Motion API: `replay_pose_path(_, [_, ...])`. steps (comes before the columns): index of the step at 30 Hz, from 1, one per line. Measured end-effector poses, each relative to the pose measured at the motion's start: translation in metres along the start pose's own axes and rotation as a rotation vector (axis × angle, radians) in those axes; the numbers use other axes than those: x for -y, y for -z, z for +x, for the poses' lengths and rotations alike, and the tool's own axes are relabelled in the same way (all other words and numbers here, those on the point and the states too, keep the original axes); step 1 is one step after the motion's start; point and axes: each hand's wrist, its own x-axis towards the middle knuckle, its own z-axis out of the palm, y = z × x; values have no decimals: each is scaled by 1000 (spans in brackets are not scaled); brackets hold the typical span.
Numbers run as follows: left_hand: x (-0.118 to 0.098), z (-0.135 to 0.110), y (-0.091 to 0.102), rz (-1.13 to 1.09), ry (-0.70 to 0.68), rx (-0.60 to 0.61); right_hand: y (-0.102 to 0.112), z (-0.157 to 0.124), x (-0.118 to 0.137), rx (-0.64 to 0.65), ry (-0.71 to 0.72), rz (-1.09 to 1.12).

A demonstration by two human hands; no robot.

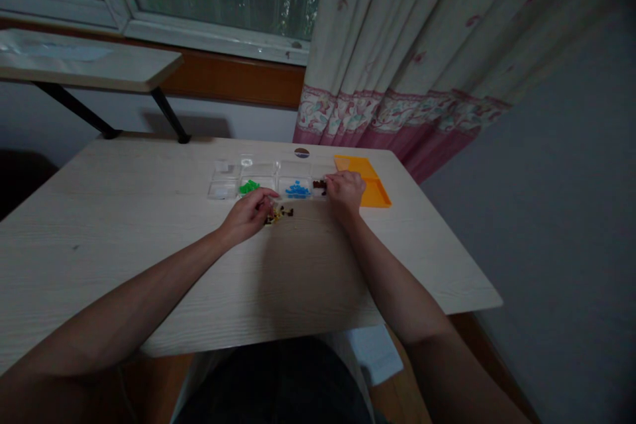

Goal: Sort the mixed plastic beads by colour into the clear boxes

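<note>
A small loose pile of yellow and dark pieces [283, 212] lies on the table. Beside it is my left hand [248, 213], its fingers curled together; whatever they hold, if anything, is too small to make out. My right hand [346, 191] is over the right end of a clear divided box [277, 172], fingertips pinched at a compartment with dark brown pieces [318, 184]. Any piece between those fingertips is hidden. Bright green pieces [249, 187] fill part of one front compartment, and blue pieces [297, 190] lie in another.
An orange tray [378, 193] sits right of the box, partly behind my right hand. Behind the box is a round brown-and-grey disc [301, 153]. A raised shelf [124, 67] on black legs stands at the back left of the table [199, 305]. A curtain [387, 66] hangs behind.
</note>
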Motion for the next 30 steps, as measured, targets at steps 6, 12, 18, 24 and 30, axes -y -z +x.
replay_pose_path(6, [-3,4,3,157,-113,37,2,0,7,-30,23,57])
replay_pose_path(12, [-9,2,2,392,-227,146,-3,-7,23,-8,142,116])
replay_pose_path(18, [-9,0,-1,410,-250,239,-4,-13,33,30,220,151])
replay_pose_path(24, [-11,1,0,439,-274,256,-1,-12,33,50,206,137])
replay_pose_path(30, [-11,2,0,416,-305,282,-1,-13,35,69,212,124])
